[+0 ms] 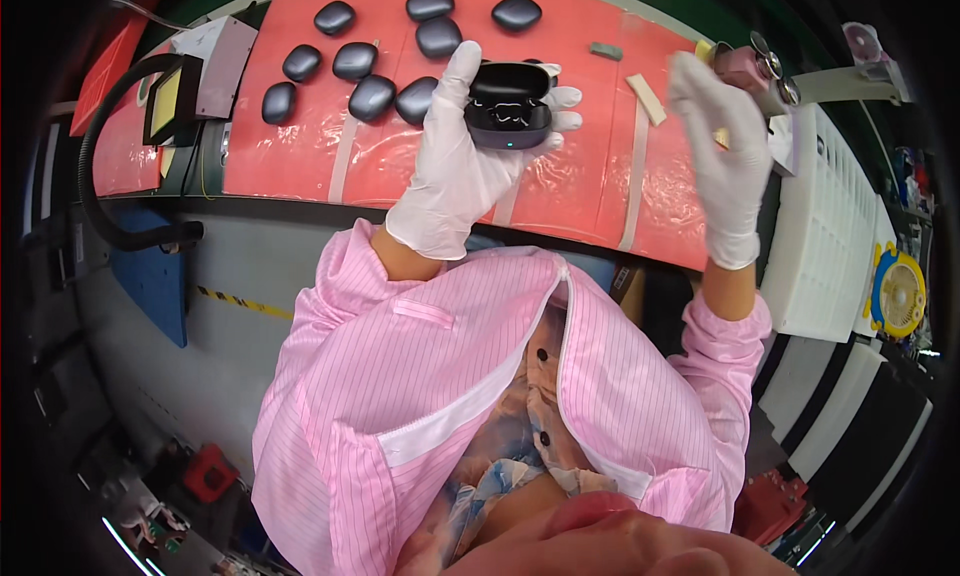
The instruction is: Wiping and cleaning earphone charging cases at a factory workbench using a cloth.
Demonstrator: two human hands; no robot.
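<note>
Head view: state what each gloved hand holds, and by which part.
The left hand grips an open black earbud case around its lower body, lid up. The right hand pinches a small tan stick near one end; details are unclear.

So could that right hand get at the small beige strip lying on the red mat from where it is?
Probably yes. The right hand hangs just beside the beige strip, and nothing lies between them on the red mat. It does seem to pinch something small already, so its fingers may not be free.

Single head view, steeply down, close over the red mat (600, 176).
</note>
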